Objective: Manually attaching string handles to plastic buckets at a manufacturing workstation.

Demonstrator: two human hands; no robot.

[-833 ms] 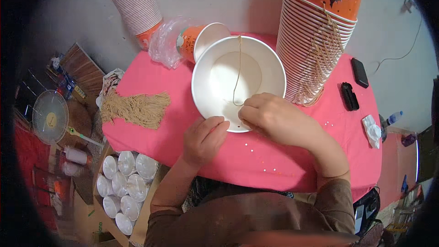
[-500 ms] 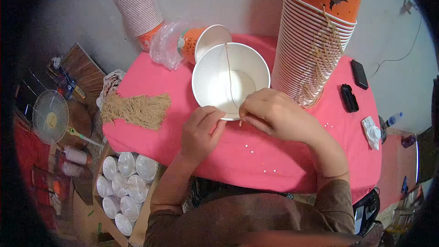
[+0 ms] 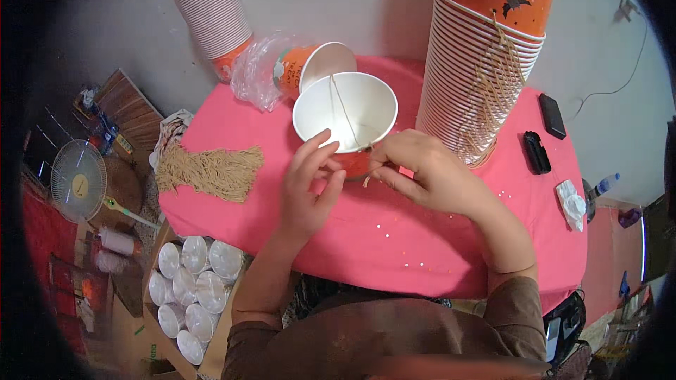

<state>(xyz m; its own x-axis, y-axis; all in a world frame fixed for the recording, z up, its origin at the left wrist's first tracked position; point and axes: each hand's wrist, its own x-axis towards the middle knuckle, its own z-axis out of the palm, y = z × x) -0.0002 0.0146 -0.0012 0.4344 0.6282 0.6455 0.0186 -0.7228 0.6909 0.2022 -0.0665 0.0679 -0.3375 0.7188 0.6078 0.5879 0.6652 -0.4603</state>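
Observation:
A white-lined paper bucket with an orange outside stands in front of me, tilted toward me. A thin tan string spans its mouth from the far rim to the near rim. At the near right rim, my right hand pinches the string's end, and a short tail shows below the fingers. My left hand is at the near left side, its fingers apart and close to the rim. Whether those fingertips touch the bucket, I cannot tell.
A tall stack of buckets with string loops hanging down it stands right. A string bundle lies left on the pink cloth. Behind are a tipped bucket and a plastic bag. A carton of round white items sits lower left.
The bucket has tipped toward me, showing its orange near side. My left hand has loosened from the rim and spread its fingers. My right hand keeps its pinch on the string.

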